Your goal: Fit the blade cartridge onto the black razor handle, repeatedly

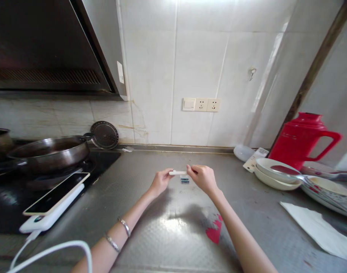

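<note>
A thin white stick-like object [178, 173] is held level between both hands above the metal counter. My left hand [161, 182] pinches its left end, and two silver bangles circle that forearm. Fingers curled, my right hand [202, 176] grips the right end and covers it. Just below and behind the white object lies a small item with dark and teal bands [184, 179], perhaps small batteries in clear wrap; it is too small to tell. Red cut-out pieces [214, 231] lie flat on the counter beside the right forearm.
On the left, a steel pan [52, 155] sits on the black stove, near a phone [58, 193] on a white power bank [52, 212] with a cable. Stacked bowls [275, 182], a red thermos [300, 140] and a white napkin [318, 229] are at the right.
</note>
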`<state>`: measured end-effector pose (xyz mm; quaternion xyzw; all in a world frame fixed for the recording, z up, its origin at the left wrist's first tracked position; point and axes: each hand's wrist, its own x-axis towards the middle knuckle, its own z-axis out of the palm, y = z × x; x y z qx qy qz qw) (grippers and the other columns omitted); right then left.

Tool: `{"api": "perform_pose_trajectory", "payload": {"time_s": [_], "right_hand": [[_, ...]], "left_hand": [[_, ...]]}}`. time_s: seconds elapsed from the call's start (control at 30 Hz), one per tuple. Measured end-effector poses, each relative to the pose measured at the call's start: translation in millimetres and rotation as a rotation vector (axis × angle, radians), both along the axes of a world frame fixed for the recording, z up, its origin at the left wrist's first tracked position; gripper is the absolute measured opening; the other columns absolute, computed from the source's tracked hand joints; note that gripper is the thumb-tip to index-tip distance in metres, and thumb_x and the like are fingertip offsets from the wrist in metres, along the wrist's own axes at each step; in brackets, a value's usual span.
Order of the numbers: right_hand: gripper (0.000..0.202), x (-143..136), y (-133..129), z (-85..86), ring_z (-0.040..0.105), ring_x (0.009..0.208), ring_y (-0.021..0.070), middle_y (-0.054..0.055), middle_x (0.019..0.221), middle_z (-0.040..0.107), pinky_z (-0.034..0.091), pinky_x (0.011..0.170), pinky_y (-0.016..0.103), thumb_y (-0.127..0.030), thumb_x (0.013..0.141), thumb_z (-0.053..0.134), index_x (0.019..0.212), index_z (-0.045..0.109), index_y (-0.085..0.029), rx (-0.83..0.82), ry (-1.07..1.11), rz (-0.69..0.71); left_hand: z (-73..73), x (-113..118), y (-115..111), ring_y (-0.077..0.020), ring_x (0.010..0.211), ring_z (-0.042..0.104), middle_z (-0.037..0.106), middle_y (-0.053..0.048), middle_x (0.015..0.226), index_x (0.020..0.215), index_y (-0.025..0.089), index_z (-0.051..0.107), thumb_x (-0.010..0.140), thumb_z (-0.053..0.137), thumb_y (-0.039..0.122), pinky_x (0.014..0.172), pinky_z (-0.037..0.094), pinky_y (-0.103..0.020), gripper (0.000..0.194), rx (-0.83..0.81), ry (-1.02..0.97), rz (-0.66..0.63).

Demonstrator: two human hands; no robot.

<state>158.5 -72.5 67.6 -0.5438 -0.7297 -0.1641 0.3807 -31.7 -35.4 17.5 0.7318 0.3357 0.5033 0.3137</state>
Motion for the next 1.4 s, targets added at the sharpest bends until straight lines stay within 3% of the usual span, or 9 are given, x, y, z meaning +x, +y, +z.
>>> {"api": "perform_pose_trajectory", "payload": {"time_s": [0.3, 0.43, 0.6, 0.77, 0.9, 1.03, 1.2, 1.33, 1.4], "right_hand": [[0.049, 6.0, 1.4, 0.6, 0.031, 0.043, 0.0071, 0.000, 0.043, 0.048, 0.016, 0.047, 0.023, -0.041, 0.086, 0.041, 0.043, 0.045, -0.016, -0.027, -0.043, 0.047], [0.050, 7.6, 2.9, -0.7, 0.032, 0.043, 0.0075, 0.001, 0.044, 0.049, 0.016, 0.047, 0.023, -0.040, 0.088, 0.036, 0.045, 0.046, -0.016, 0.003, 0.033, -0.013], [0.050, 11.5, 4.5, -0.7, 0.031, 0.042, 0.0070, 0.000, 0.043, 0.047, 0.017, 0.048, 0.024, -0.038, 0.089, 0.036, 0.044, 0.044, -0.016, -0.006, -0.038, 0.106], [0.049, 14.2, 5.3, -1.1, 0.030, 0.044, 0.0074, 0.000, 0.044, 0.046, 0.017, 0.048, 0.024, -0.037, 0.089, 0.036, 0.045, 0.042, -0.016, 0.065, 0.052, 0.026], [0.049, 15.7, 6.6, -2.6, 0.025, 0.044, 0.0073, -0.001, 0.043, 0.041, 0.017, 0.048, 0.024, -0.038, 0.087, 0.038, 0.043, 0.039, -0.016, 0.029, 0.032, 0.113], [0.050, 16.9, 9.7, -4.5, 0.020, 0.045, 0.0079, -0.002, 0.042, 0.037, 0.016, 0.047, 0.024, -0.040, 0.087, 0.037, 0.043, 0.039, -0.016, 0.012, 0.145, 0.043], [0.051, 17.0, 12.3, -5.8, 0.021, 0.044, 0.0071, -0.004, 0.040, 0.030, 0.016, 0.045, 0.022, -0.042, 0.085, 0.036, 0.042, 0.039, -0.016, -0.206, 0.168, 0.218], [0.050, 17.0, 10.6, -5.2, 0.020, 0.045, 0.0073, -0.003, 0.042, 0.031, 0.016, 0.045, 0.023, -0.042, 0.086, 0.036, 0.044, 0.040, -0.016, -0.129, 0.208, 0.118], [0.050, 17.0, 9.6, -4.6, 0.019, 0.045, 0.0073, -0.003, 0.042, 0.031, 0.016, 0.046, 0.023, -0.041, 0.085, 0.039, 0.042, 0.038, -0.015, -0.120, 0.139, 0.153]], "left_hand": [[-4.6, 0.6, 2.2, -0.0181, 0.082, 0.062, 0.069, -0.005, 0.086, 0.090, 0.015, 0.067, 0.078, 0.053, 0.027, 0.075, 0.046, -0.026, 0.022, 0.005, -0.010, -0.027], [-4.2, 0.0, 3.5, -0.0166, 0.077, 0.061, 0.068, -0.004, 0.082, 0.090, 0.015, 0.067, 0.079, 0.054, 0.030, 0.072, 0.046, -0.025, 0.023, -0.012, 0.015, -0.005], [0.3, 0.3, 2.0, -0.0167, 0.079, 0.061, 0.068, -0.005, 0.084, 0.085, 0.015, 0.067, 0.077, 0.055, 0.028, 0.074, 0.045, -0.025, 0.020, -0.029, -0.040, -0.030], [7.5, 1.1, -2.9, -0.0147, 0.071, 0.058, 0.067, -0.004, 0.077, 0.080, 0.014, 0.066, 0.075, 0.057, 0.028, 0.065, 0.042, -0.022, 0.017, -0.065, -0.016, -0.015], [9.4, 1.0, -4.2, -0.0129, 0.065, 0.055, 0.064, -0.003, 0.070, 0.075, 0.013, 0.065, 0.075, 0.056, 0.028, 0.060, 0.040, -0.021, 0.017, -0.066, -0.022, -0.035], [5.6, 0.3, -0.5, -0.0135, 0.068, 0.056, 0.066, -0.004, 0.075, 0.079, 0.013, 0.065, 0.075, 0.056, 0.026, 0.062, 0.041, -0.021, 0.017, -0.092, -0.052, -0.037], [1.3, -0.1, 2.6, -0.0129, 0.066, 0.056, 0.065, -0.004, 0.073, 0.078, 0.014, 0.065, 0.076, 0.055, 0.026, 0.059, 0.041, -0.021, 0.016, -0.068, -0.044, -0.042], [0.5, 0.9, 0.7, -0.0154, 0.077, 0.059, 0.067, -0.005, 0.082, 0.084, 0.014, 0.065, 0.076, 0.055, 0.027, 0.066, 0.043, -0.022, 0.018, -0.056, -0.001, -0.048], [1.1, 1.0, -0.2, -0.0155, 0.077, 0.059, 0.067, -0.005, 0.081, 0.082, 0.014, 0.065, 0.077, 0.054, 0.027, 0.069, 0.044, -0.023, 0.018, -0.044, 0.006, -0.055]]}}
